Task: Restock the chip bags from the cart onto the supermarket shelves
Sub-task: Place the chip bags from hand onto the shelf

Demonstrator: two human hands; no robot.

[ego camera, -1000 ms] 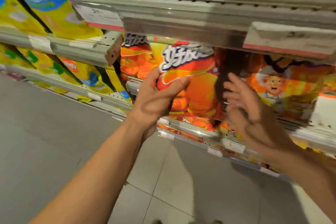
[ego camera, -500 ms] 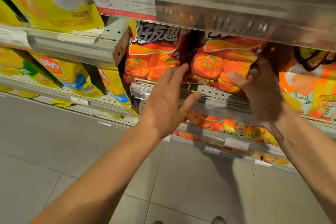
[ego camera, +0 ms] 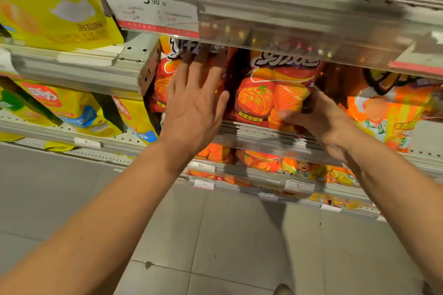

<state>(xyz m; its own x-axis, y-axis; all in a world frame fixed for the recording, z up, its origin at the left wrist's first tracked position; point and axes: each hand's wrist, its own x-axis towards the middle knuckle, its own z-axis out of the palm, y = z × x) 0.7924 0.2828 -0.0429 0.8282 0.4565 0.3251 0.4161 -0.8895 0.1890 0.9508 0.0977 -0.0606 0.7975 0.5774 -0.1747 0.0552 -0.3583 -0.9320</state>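
- Two orange-red chip bags stand side by side on the shelf (ego camera: pixel 268 135) at the centre of the frame, under the edge of the shelf above.
- The right chip bag (ego camera: pixel 275 93) stands upright at centre right; its lower right corner is gripped by the right hand (ego camera: pixel 318 118), thumb across the front and fingers curled behind the bag's edge.
- The left chip bag (ego camera: pixel 165 79) stands just beside it, mostly hidden behind the left hand (ego camera: pixel 194 108).
- The left hand is released, its straight spread fingers laid flat against the front of that bag, with the thumb pointing toward the right bag.
- A dark gap shows between the two bags.
- Further right on the same shelf stands an orange and yellow bag (ego camera: pixel 388 112) with a cartoon figure.
- A price tag (ego camera: pixel 153 7) reading 5.90 hangs on the upper shelf rail at upper centre.
- Yellow bags (ego camera: pixel 48 2) fill the shelves at the upper left and middle left of the frame.
- More orange bags (ego camera: pixel 259 159) lie on the lower shelves under the hands.
- Grey floor tiles (ego camera: pixel 227 235) fill the bottom of the frame.
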